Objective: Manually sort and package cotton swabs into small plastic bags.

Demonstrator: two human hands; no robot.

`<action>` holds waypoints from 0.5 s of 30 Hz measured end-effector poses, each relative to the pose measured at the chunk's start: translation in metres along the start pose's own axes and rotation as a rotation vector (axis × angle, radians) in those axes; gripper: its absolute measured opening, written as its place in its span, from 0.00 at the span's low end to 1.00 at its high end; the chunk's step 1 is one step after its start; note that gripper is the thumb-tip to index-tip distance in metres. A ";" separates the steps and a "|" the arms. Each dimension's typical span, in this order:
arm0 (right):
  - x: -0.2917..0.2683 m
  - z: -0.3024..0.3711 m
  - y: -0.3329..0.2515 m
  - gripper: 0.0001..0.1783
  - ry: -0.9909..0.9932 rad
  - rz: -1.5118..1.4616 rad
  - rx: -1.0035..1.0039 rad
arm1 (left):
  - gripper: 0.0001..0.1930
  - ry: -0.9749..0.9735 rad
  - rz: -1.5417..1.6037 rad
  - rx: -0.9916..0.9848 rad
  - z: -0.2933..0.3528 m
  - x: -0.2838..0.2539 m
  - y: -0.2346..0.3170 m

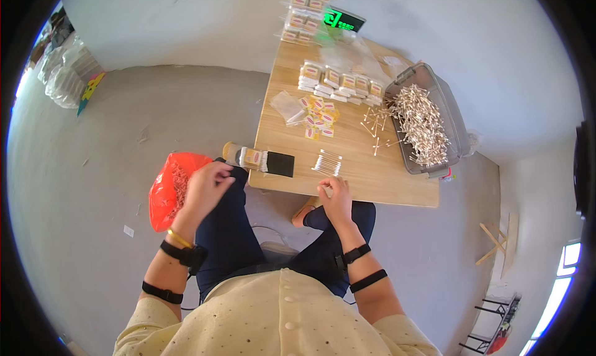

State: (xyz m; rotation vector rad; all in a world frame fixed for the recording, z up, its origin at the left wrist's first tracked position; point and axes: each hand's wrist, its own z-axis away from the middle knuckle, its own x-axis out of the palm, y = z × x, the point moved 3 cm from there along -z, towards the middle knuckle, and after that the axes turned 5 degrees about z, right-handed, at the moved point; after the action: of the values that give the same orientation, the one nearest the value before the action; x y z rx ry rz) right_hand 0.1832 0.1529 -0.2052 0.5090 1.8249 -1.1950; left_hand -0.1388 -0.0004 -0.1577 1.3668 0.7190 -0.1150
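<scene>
My left hand (210, 183) hovers beside an open red plastic bag (162, 194), its bent fingers a little apart and nothing visible in them. At the table's front edge, my right hand (336, 198) has its fingertips drawn together; whatever they may hold is too small to make out. Just beyond it lies a neat row of cotton swabs (327, 163). To its left, a packed bundle of cotton swabs (251, 159) with a label rests between a round tan piece (231, 152) and a black block (280, 164).
A grey plastic bin (457, 132) of loose cotton swabs (422, 129) stands at the right of the wooden table (372, 191). Small labels (320, 115), clear bags (287, 108) and stacked swab packs (341, 83) lie farther back, near a green-lit display (343, 19).
</scene>
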 end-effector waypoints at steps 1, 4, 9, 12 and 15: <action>-0.001 -0.002 0.012 0.08 0.025 0.024 0.018 | 0.16 -0.070 0.068 -0.002 -0.009 0.023 0.015; 0.001 -0.013 0.027 0.09 0.101 0.070 -0.048 | 0.15 -0.255 -0.045 0.106 -0.030 0.086 0.040; 0.006 -0.031 0.023 0.09 0.084 0.140 -0.076 | 0.18 -0.278 -0.188 0.325 -0.044 0.169 0.042; 0.009 -0.034 0.030 0.09 0.091 0.166 -0.101 | 0.16 -0.266 -0.263 0.300 -0.058 0.186 0.048; 0.014 -0.036 0.031 0.08 0.078 0.178 -0.119 | 0.12 -0.139 -0.200 0.323 -0.078 0.195 0.040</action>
State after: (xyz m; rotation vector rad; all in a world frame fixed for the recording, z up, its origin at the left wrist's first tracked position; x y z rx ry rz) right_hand 0.1820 0.1970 -0.2278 0.6430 1.8612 -0.9532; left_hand 0.0018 0.1443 -0.2284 1.5721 0.7395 -0.4980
